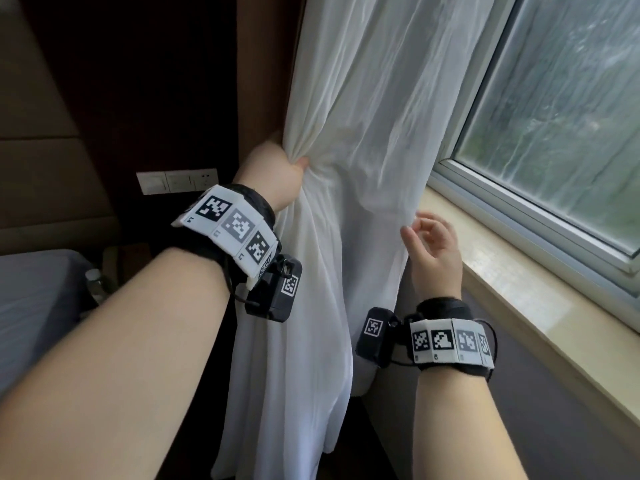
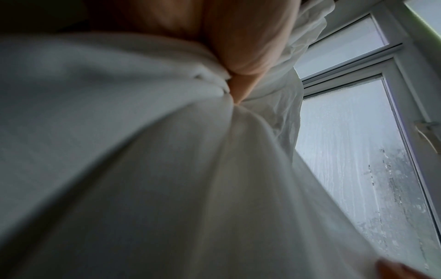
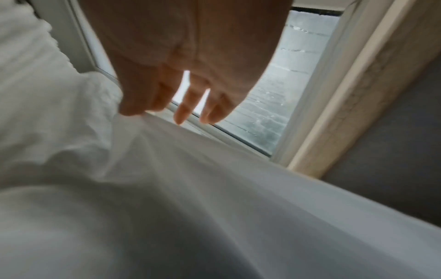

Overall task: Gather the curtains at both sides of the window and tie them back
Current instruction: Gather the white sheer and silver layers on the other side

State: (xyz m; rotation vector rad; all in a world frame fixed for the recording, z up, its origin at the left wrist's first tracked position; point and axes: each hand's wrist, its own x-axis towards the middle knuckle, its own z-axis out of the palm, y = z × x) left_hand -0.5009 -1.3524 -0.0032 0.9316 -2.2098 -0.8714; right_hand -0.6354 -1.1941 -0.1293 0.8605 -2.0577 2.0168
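The left hand (image 1: 273, 168) bunches the white curtain (image 1: 363, 116) – fingers clamped in its folds. The right hand (image 1: 433, 251) pinches its free edge; the wristband letters are too small to read

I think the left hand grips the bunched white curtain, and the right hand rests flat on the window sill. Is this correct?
Not entirely. The left hand does grip the bunched white curtain, but the right hand is not on the window sill. It pinches the curtain's free edge between thumb and forefinger, its other fingers loose, in front of the sill. The head view shows this.
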